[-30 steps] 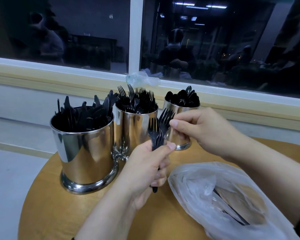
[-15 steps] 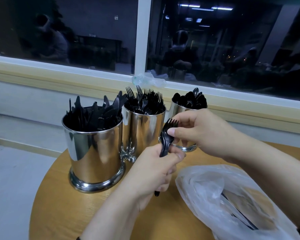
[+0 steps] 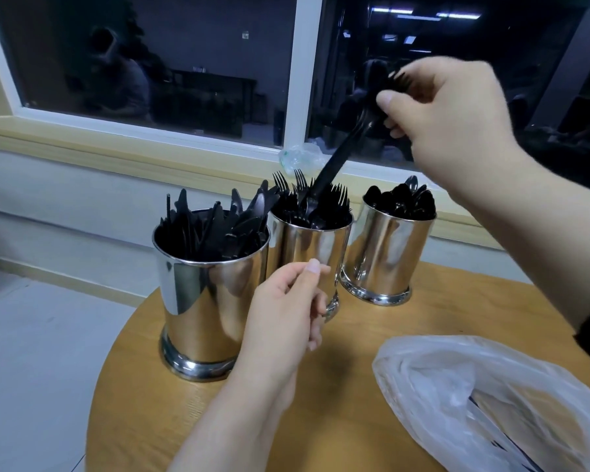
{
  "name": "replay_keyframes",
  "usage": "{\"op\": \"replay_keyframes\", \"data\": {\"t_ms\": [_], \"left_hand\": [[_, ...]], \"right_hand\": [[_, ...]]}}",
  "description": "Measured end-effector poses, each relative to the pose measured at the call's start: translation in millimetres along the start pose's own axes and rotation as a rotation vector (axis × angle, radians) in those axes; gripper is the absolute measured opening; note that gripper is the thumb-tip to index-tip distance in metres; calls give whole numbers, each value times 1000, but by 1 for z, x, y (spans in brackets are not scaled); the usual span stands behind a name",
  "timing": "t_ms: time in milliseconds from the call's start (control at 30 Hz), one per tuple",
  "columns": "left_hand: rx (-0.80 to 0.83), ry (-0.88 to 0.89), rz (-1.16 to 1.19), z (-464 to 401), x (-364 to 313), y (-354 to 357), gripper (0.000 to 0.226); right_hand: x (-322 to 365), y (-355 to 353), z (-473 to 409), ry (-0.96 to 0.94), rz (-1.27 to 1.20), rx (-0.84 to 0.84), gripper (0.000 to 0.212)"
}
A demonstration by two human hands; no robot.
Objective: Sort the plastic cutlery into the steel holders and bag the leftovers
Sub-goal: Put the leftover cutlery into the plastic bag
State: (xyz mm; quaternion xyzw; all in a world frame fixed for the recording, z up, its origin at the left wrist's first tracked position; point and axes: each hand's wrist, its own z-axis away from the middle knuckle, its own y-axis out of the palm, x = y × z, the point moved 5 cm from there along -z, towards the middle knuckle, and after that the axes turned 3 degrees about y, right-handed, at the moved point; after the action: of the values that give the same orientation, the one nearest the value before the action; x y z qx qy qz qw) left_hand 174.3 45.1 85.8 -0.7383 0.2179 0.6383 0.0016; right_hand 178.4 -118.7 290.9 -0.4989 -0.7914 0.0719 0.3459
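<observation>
1. Three steel holders stand in a row toward the far edge of the tabletop [image 3: 321, 386]: the knife holder [image 3: 206, 301] at the left, the fork holder [image 3: 312, 253] in the middle, the spoon holder [image 3: 387, 253] at the right. All three look nearly full.
2. My right hand [image 3: 447, 110] is raised above the fork holder and pinches a small bunch of black forks [image 3: 341, 156] by the tine end. Their handles slant down and left, and the lower tips are already in among the forks standing in the middle holder. Motion blur hides how many forks are in the pinch; I cannot tell.
3. My left hand [image 3: 283, 308] holds nothing; its fingers are loosely curled, in front of the fork holder and close to its wall. Whether it touches the steel, I cannot tell.
4. A thin plastic bag [image 3: 491, 393] lies at the near right edge of the tabletop, with a few dark pieces showing through it.
5. Judgement on the step: seat the bunch handles-down. The holder is crowded, so I should aim the tips at a gap between the standing tines, bring the bunch closer to upright, then loosen the pinch only once the handles have slid well in.
6. Risk: a slanted push could lever neighbouring forks out, or tip the holder. Steadying its wall with the left hand would help.
</observation>
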Motion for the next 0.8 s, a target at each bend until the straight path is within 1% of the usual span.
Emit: {"op": "replay_keyframes", "data": {"t_ms": [67, 200, 233, 333, 400, 433, 500, 567, 600, 700, 800], "left_hand": [[3, -8, -13, 0, 1, -2, 25], [-8, -15, -14, 0, 3, -9, 27], [-13, -16, -12, 0, 3, -10, 28], [-20, -19, -5, -1, 4, -13, 27], [-26, -23, -4, -2, 4, -15, 26], [-27, -25, -6, -2, 4, -16, 25], [-25, -20, -19, -2, 3, -17, 25], [-15, -9, -38, -1, 1, -16, 25], [-9, -5, -51, 0, 1, -15, 25], [61, 38, -155, 7, 4, 1, 22], [213, 153, -342, 23, 9, 32, 17]], "right_hand": [[4, 12, -8, -41, 68, 5, 18], [-4, 49, -6, -34, 213, 117, 15], [-8, 60, -2, -32, 249, 166, 17], [-20, 86, 11, -25, 342, 372, 32], [-26, 93, 18, -52, 428, 444, 38], [-26, 90, 21, -68, 439, 433, 39], [-22, 73, 27, -71, 359, 342, 35], [-19, 45, 40, -40, 274, 259, 28], [-21, 30, 52, -4, 251, 253, 24], [-38, -17, 101, 108, 252, 317, 22], [-71, -62, 162, 293, 386, 463, 27]]}}
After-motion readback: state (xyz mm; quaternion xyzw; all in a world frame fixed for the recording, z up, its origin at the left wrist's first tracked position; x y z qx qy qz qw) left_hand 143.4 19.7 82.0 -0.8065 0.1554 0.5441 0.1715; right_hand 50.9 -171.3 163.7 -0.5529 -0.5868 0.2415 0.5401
